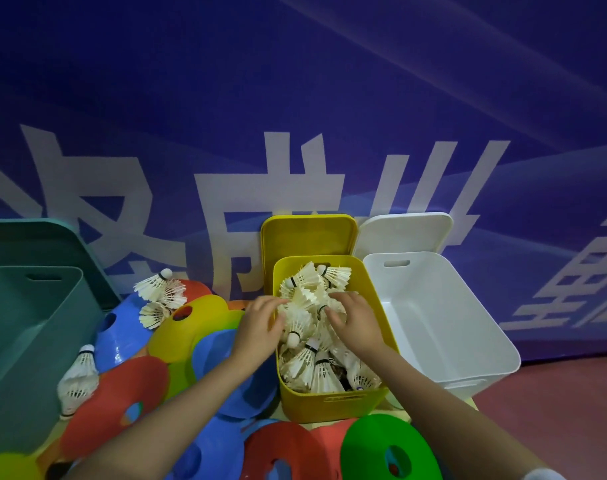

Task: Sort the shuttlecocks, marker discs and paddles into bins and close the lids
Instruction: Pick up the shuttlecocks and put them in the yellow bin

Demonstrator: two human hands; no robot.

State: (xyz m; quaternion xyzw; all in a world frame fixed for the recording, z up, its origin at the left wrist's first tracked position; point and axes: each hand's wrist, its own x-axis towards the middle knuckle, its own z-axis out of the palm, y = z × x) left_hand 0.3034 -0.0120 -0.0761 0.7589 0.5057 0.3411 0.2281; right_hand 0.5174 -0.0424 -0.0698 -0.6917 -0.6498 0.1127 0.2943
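Roughly early-to-mid, I'd judge. Nearest, marker discs still loose on the table: a green disc (392, 448) near right, red disc (118, 403) near left, more blue and yellow ones piled behind, none binned yet. One shuttlecock (78, 379) lies loose at the left by the teal bin (25, 341), which shows nothing inside from here. Mid scene, the yellow bin (333, 407) is heaped with shuttlecocks; both hands are in it, left hand (260, 327) and right hand (355, 323), fingers spread and lightly bent, pressing on the pile; can't tell if either actually pinches one. White bin (468, 341) to the right looks empty. Farther left, a few more shuttlecocks (160, 292) sit on the discs. Far back, the yellow lid (309, 233) and white lid (406, 230) lean on the wall, so no lids closed. No paddles visible.
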